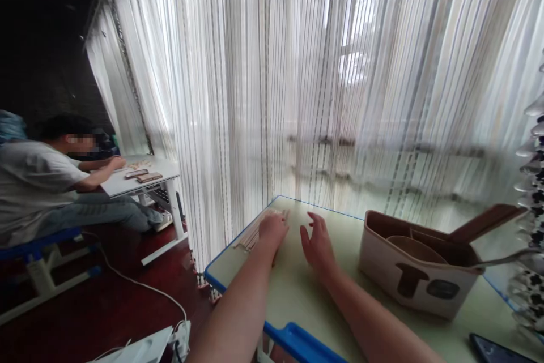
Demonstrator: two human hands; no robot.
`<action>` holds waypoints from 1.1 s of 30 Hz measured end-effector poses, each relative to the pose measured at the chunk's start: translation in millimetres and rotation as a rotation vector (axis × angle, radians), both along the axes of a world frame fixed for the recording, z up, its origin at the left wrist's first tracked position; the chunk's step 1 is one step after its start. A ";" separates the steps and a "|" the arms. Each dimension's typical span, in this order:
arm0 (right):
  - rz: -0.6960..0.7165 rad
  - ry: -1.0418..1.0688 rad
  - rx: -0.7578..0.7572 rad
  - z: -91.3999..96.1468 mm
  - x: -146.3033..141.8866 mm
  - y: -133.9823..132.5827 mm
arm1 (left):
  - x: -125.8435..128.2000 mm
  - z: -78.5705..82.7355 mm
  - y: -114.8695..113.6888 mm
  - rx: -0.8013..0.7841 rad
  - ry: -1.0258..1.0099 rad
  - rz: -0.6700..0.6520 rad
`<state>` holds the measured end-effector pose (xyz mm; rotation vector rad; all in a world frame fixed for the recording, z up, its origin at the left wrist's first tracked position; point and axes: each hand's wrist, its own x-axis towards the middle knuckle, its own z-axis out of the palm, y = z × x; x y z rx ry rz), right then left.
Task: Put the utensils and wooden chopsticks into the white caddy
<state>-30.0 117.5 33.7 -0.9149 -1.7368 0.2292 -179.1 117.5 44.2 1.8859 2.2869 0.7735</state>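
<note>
On the left part of the pale green table lies a bundle of thin, light chopsticks (249, 238), side by side. My left hand (273, 228) is over their far end, its fingers curled down on them and partly hidden. My right hand (318, 241) hovers a little to the right, thumb and fingers apart, holding nothing. To the right of it stands a cream and brown divided caddy (419, 284). A brown flat-handled piece (488, 224) and a metal utensil handle (508, 260) stick out of it.
The table (293, 295) has a blue edge and a blue front tray (308, 343). A dark phone (504, 349) lies at the lower right. Striped sheer curtains (238, 97) hang behind. At left, another person (38, 182) sits at a white table (123, 184); a cable crosses the floor.
</note>
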 end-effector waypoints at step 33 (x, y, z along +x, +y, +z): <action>-0.097 -0.608 0.157 -17.8 30.4 23.2 | 13.0 9.6 -11.7 0.036 -0.038 -0.487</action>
